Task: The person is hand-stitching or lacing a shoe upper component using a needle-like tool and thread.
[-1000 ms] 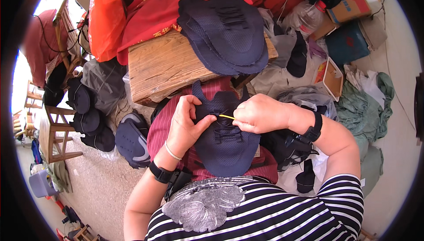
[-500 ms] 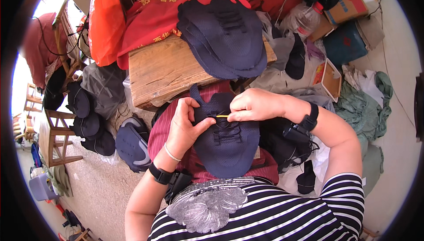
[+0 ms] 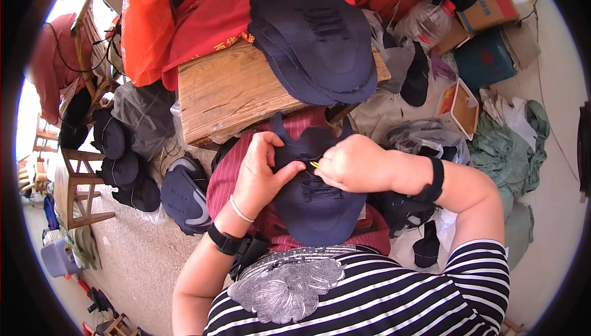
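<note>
A navy shoe upper (image 3: 320, 213) lies flat across my lap, with dark laces (image 3: 319, 189) running in rows over its middle. My left hand (image 3: 261, 173) grips the upper's left edge near the tongue, thumb pressed on the lace rows. Beside that thumb, my right hand (image 3: 357, 163) is closed, its fingertips pinching a thin yellow piece (image 3: 315, 165) at the upper. Only a short bit of this yellow piece shows; the fingers hide the rest. Past my hands, a stack of similar navy uppers (image 3: 326, 52) rests on a wooden bench (image 3: 228, 93).
A red cloth (image 3: 209, 34) covers the bench's far side, by an orange bag (image 3: 146, 28). Dark shoe parts (image 3: 126, 170) and a small wooden stool (image 3: 80, 191) are at left. Clear plastic bags, an open box (image 3: 460, 109) and green cloth (image 3: 511, 151) lie at right.
My right hand has turned over and moved slightly right, with its back now facing up. Less of the yellow piece shows, and it is tilted. The left hand stays nearly still.
</note>
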